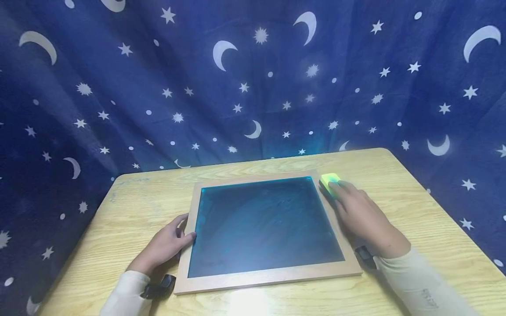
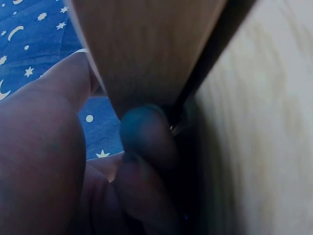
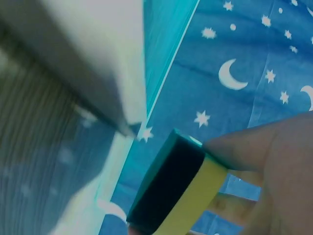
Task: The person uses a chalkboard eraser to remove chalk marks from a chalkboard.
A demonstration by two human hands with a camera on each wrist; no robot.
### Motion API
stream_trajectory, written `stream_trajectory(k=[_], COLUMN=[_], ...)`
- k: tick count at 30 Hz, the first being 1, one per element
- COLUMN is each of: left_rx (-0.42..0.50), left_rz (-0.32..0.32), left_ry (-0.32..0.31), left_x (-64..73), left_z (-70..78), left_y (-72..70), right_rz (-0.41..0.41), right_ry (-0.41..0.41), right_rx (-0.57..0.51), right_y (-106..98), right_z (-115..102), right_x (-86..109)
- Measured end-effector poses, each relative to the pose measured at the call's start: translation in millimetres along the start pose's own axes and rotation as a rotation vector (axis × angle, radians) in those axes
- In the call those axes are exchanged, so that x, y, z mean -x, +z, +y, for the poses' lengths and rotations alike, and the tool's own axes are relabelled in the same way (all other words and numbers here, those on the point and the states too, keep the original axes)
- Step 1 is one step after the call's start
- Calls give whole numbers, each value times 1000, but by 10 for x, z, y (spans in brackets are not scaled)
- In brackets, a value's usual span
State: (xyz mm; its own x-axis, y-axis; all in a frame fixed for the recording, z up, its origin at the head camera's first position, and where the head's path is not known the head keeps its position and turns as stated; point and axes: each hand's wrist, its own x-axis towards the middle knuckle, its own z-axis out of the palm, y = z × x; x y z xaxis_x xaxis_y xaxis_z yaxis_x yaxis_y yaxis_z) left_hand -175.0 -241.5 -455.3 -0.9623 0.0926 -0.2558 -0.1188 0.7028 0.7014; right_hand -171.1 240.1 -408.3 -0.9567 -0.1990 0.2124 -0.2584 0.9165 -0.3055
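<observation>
A chalkboard (image 1: 269, 228) with a pale wooden frame lies on the table, its dark surface hazy with faint bluish smears. My left hand (image 1: 170, 241) grips the left side of the frame, thumb over the top edge. In the left wrist view, fingers (image 2: 146, 129) with a bluish tip press against the side of the wooden frame (image 2: 142, 49) close to the tabletop. Just beyond the board's right edge, my right hand (image 1: 361, 213) holds a chalkboard eraser (image 1: 329, 179), yellow with a black felt layer. The right wrist view shows the eraser (image 3: 168, 183) pinched between thumb and fingers.
The wood-grain table (image 1: 134, 206) has bluish smudges near its back left corner. Behind and beside it hangs a dark blue curtain (image 1: 205, 118) with white moons and stars. A black strap with a camera (image 1: 160, 287) sits on the left wrist, another (image 1: 365, 256) on the right.
</observation>
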Motion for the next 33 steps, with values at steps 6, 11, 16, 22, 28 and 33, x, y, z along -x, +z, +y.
stream_trajectory(k=[6,11,16,22,28,33], left_rx=[-16,-20,-26,-107,-297,-495], left_rz=[3,1,6,54,224,440], left_ry=[6,9,17,13,36,219], left_x=[22,46,23,3,60,177], left_z=[-34,-19,28,39,241,542], left_y=[31,75,68,80,-13,-161], right_rz=[-33,-99,-118,-138,-89,-5], right_ry=[49,46,37,78,55,-28], right_rx=[1,24,43,64,46,10], right_y=[43,115,118,71,-5,-17], right_z=[192,286,313,268,112,-98], right_x=[12,65,91,75,39,-17])
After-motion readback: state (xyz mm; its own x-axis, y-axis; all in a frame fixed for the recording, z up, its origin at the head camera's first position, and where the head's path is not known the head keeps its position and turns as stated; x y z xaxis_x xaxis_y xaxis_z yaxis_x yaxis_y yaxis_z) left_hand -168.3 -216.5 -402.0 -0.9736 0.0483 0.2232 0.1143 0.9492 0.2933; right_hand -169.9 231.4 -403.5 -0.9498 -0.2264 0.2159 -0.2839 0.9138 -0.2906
